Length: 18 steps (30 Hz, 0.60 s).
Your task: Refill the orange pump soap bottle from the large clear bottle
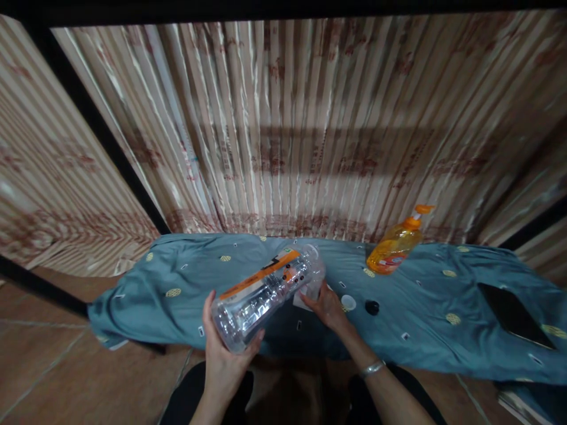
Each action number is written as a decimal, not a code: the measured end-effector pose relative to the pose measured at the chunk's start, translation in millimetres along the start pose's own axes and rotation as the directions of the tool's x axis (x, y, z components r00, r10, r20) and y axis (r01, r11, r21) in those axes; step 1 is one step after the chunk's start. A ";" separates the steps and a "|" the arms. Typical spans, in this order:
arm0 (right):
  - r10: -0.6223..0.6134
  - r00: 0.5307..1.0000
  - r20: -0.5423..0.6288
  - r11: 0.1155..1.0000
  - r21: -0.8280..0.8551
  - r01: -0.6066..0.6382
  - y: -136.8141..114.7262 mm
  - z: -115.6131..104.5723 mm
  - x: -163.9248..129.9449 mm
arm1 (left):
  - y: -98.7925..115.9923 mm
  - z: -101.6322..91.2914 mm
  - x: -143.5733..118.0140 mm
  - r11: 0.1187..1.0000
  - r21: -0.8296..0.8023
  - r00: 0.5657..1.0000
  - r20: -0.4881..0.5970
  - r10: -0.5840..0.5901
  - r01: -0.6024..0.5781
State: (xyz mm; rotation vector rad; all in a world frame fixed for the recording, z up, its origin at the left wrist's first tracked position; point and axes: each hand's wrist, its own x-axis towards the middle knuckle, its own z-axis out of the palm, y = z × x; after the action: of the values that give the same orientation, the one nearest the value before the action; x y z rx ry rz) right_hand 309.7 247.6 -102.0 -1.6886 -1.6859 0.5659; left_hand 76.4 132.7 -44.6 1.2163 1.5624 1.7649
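Observation:
A clear plastic bottle (266,289) with an orange and black label lies tilted in front of me, its base towards me and its neck pointing away. My left hand (224,348) cups the base from below. My right hand (325,307) is at the neck end, fingers around or just under the mouth; the exact contact is hidden by the bottle. A white cap (348,302) and a small black cap (372,307) lie on the cloth just right of my right hand.
A low surface is draped in a teal patterned cloth (186,283). An orange pump dispenser (396,248) stands at the back right. A dark flat tablet (514,316) lies far right. A striped curtain hangs behind; a tiled floor lies at left.

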 end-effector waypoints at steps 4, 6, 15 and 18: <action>0.028 0.999 0.035 1.000 0.006 -0.028 6.2 4.9 0.8 | 5.7 0.2 -1.3 0.999 -0.029 1.000 -0.001 -0.017 0.017; 0.022 0.999 0.040 1.000 0.003 -0.022 7.1 4.6 1.0 | 5.4 0.4 -1.7 1.000 -0.011 1.000 -0.021 -0.008 0.007; 0.069 0.997 0.040 0.997 -0.035 -0.067 1.1 1.9 -0.5 | -5.7 -0.2 -2.5 0.998 -0.054 0.998 -0.055 0.035 -0.038; 0.058 0.997 0.049 0.998 -0.028 -0.057 2.6 3.4 -0.7 | -9.1 -1.3 -2.4 0.998 -0.029 0.996 -0.066 0.053 -0.055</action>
State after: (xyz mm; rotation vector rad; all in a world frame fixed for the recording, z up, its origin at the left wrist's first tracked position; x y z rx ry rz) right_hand 309.0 247.6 -106.2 -1.7601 -1.6911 0.6199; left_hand 74.6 132.2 -53.9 1.2078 1.5460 1.8742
